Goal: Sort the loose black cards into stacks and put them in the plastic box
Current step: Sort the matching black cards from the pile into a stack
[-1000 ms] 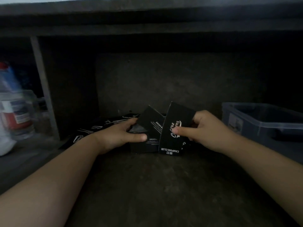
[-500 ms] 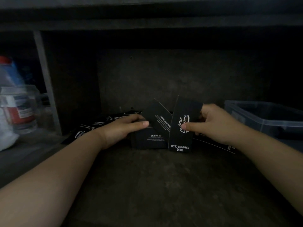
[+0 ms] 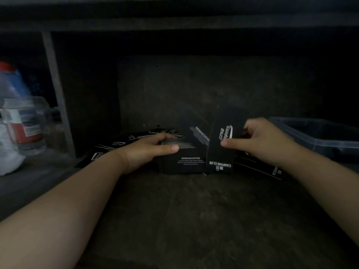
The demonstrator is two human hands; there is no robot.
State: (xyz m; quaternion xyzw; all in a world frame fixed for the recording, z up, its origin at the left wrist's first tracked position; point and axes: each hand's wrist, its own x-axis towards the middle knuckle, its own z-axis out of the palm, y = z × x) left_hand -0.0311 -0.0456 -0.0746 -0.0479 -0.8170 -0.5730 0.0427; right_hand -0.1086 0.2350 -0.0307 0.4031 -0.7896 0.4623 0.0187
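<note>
We're barely mid-sort: left hand (image 3: 147,150) grips a small stack (image 3: 180,145), right hand (image 3: 258,140) pinches one card (image 3: 221,144), loose cards (image 3: 108,150) lie around, plastic box (image 3: 330,140) maybe empty, too dark.

1. One black card (image 3: 221,152), its white "CAMPING CLUB" print upside down, stands upright, pinched in the right grip (image 3: 260,140).
2. A neat stack of cards (image 3: 181,146) sits in the left grip (image 3: 147,150), above a flat "DRINK&COFFEE" card (image 3: 189,164).
3. More loose cards (image 3: 116,144) lie fanned out at back left.
4. The clear plastic box (image 3: 318,140) sits open-topped at far right.
</note>
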